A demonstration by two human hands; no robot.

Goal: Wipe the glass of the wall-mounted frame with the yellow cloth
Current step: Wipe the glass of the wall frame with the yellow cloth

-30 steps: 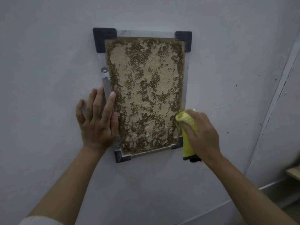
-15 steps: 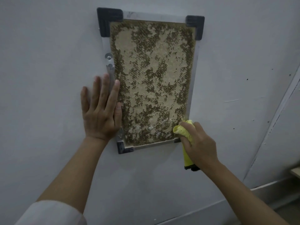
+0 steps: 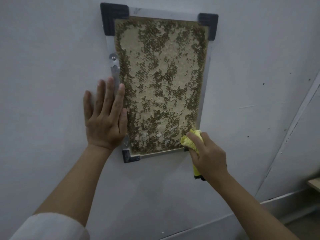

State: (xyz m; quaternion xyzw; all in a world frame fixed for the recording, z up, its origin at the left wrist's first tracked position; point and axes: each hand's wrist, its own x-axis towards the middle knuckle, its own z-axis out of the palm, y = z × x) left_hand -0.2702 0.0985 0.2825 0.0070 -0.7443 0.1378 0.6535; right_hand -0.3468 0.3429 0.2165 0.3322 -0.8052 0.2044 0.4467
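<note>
Frame [image 3: 205, 87] mounted on grey wall [image 3: 52, 58], portrait, black brackets at three visible corners; glass [image 3: 161, 80] over mottled tan and olive honeycomb-like panel. Left hand [image 3: 105, 122] flat against wall at frame's lower left edge, fingers straight, close together and pointing up, index finger and thumb overlapping metal side strip [image 3: 115, 73]; nothing grasped. Left forearm rising from lower left, white sleeve [image 3: 50, 227] pushed back near elbow. Right hand [image 3: 207, 153] at frame's lower right corner, fingers curled round bunched yellow cloth [image 3: 189, 142], clenched on it. Cloth wad pressed to glass at that corner, covering the bracket there; loose end with dark edge hanging below heel of hand. Right forearm extending up from lower right. Pale wooden surface edge [image 3: 314, 183] at far right, too little visible to identify.
</note>
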